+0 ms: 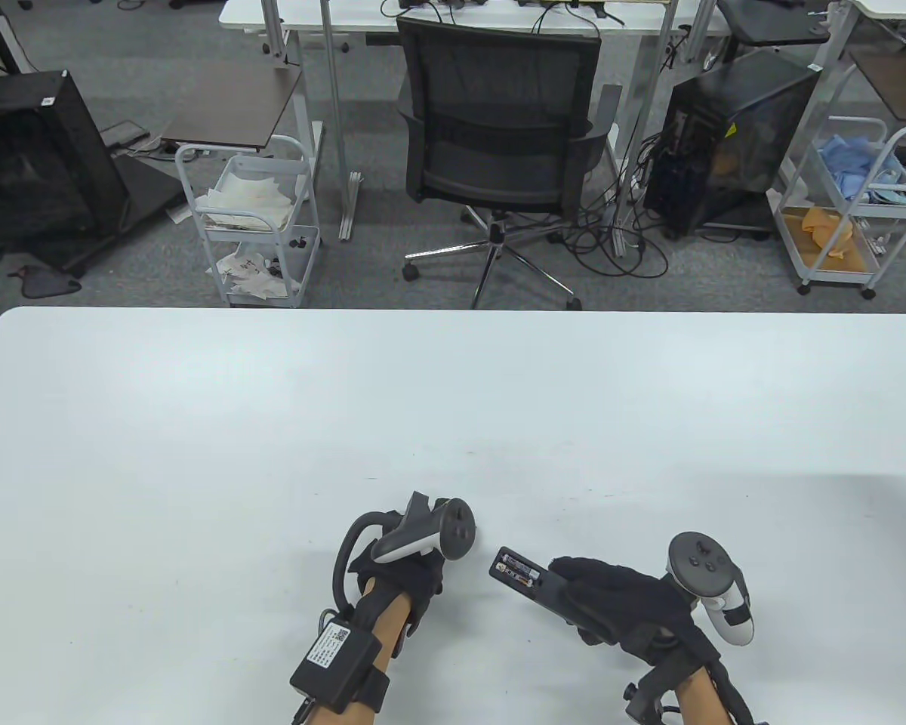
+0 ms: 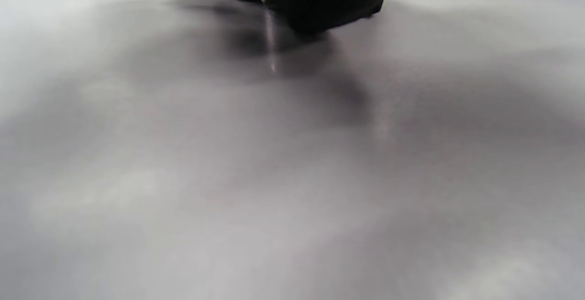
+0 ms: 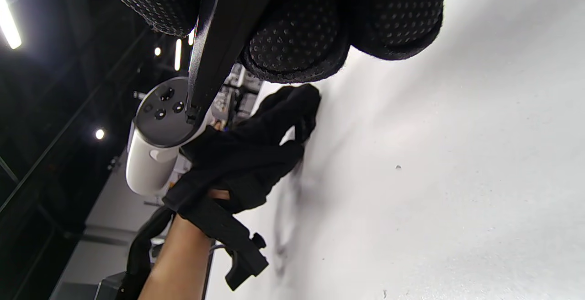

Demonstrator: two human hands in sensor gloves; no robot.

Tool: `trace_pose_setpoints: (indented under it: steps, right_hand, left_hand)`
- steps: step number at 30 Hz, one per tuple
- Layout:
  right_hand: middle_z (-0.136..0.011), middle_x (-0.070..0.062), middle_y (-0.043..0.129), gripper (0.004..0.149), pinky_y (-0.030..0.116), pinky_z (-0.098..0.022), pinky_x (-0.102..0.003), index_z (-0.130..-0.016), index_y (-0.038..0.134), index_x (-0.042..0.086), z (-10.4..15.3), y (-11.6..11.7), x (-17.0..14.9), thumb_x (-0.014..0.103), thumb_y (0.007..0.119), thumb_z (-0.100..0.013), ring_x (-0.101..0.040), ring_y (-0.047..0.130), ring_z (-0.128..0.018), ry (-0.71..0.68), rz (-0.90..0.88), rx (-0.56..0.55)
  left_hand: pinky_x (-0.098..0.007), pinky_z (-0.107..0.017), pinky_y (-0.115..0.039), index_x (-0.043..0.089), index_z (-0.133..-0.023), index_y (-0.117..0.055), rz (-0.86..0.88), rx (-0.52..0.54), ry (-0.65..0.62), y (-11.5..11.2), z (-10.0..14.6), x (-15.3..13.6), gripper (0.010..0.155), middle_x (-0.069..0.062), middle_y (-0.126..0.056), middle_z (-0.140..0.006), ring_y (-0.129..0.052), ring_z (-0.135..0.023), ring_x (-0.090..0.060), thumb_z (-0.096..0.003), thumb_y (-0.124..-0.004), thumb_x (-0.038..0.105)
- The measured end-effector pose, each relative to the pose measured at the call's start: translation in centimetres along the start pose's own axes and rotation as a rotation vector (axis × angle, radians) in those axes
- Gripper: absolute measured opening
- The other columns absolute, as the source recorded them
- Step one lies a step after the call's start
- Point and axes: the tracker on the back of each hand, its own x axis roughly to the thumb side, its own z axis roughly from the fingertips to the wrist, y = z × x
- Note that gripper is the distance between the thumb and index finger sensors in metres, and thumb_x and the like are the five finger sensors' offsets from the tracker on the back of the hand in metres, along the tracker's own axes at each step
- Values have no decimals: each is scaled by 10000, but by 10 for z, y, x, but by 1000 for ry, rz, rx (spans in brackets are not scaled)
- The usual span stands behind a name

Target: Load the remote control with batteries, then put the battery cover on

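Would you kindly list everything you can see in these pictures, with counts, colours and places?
remote control: one, black, held by the right hand above the table's near edge, battery bay open and facing up
batteries: apparently two, in the open bay
table: one, white
office chair: one, black, behind the table
trolleys: two, white, on the floor, left and right
left hand: black glove, fingertips down on the table
right hand: black glove, grips the remote

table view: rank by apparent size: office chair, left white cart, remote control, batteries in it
1. office chair
2. left white cart
3. remote control, partly covered by the right hand, and nearer the camera
4. batteries
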Motion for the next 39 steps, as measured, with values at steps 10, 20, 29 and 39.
trace_pose_setpoints:
  steps: [10, 20, 29, 39]
  right_hand:
    - [-738, -104, 958, 543, 843, -438, -371, -1027, 694, 134, 1, 0, 0, 406, 749, -560, -141, 977, -418, -4, 6, -4]
    - [-736, -105, 958, 543, 843, -437, -372, -1025, 697, 131, 1, -1, 0, 405, 750, -559, -143, 977, -417, -3, 5, -11]
    - [-736, -108, 958, 543, 843, -437, -373, -1026, 695, 133, 1, 1, 0, 405, 749, -559, -143, 977, -418, 6, 38, -8]
    - [-736, -108, 958, 540, 842, -437, -374, -1025, 696, 133, 0, 2, 0, 402, 750, -560, -144, 977, -418, 16, 50, -8]
  left_hand:
    - [-632, -814, -393, 343, -1151, -445, 21, 67, 6, -4, 6, -7, 612, -144, -482, -1142, -538, -1004, -335, -595, -678, 449]
    - [-596, -759, -589, 213, -1097, -600, -171, 207, 31, -3, 8, 15, 535, -127, -734, -1028, -765, -904, -322, -587, -704, 338]
    - [-567, -707, -686, 188, -1123, -407, -71, 287, 12, -7, 21, 6, 591, -113, -735, -1027, -801, -907, -335, -589, -650, 255]
    - [-555, -649, -682, 110, -1058, -572, 425, 363, -71, 1, 54, -15, 559, -110, -839, -717, -848, -516, -219, -561, -570, 366]
